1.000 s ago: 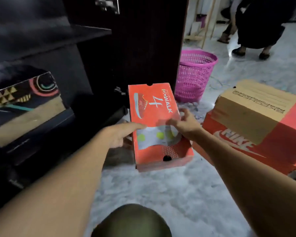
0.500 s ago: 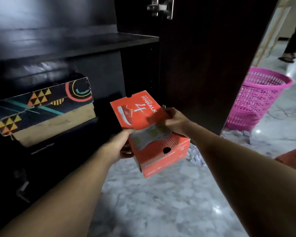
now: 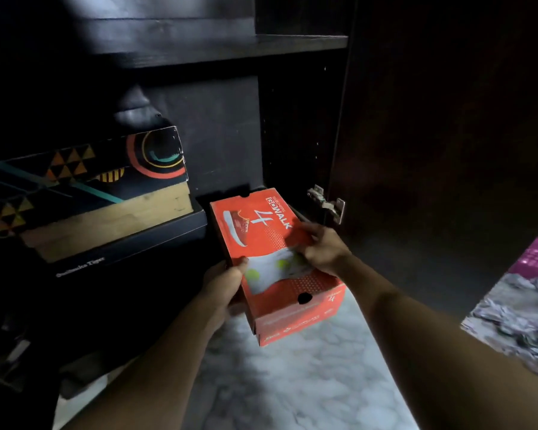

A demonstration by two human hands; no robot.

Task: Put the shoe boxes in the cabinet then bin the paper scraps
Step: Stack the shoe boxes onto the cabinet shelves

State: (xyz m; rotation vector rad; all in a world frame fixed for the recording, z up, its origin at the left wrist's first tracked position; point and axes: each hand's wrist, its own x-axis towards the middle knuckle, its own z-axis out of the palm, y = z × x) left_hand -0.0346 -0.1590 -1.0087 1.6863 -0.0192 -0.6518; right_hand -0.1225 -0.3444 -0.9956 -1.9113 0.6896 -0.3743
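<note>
Orange cardboard shoe box (image 3: 271, 243) sits clamped between left hand (image 3: 225, 287) and right hand (image 3: 322, 249). Its far end meets the dark wooden cabinet (image 3: 230, 135).

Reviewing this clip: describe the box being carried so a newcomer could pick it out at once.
Start at the dark cabinet with its door open. At its lower opening, both hands hold the orange shoe box, left hand on one side, right hand on the lid. Unlike the black patterned box shelved to its left, it reads "GOwalk 4".
</note>
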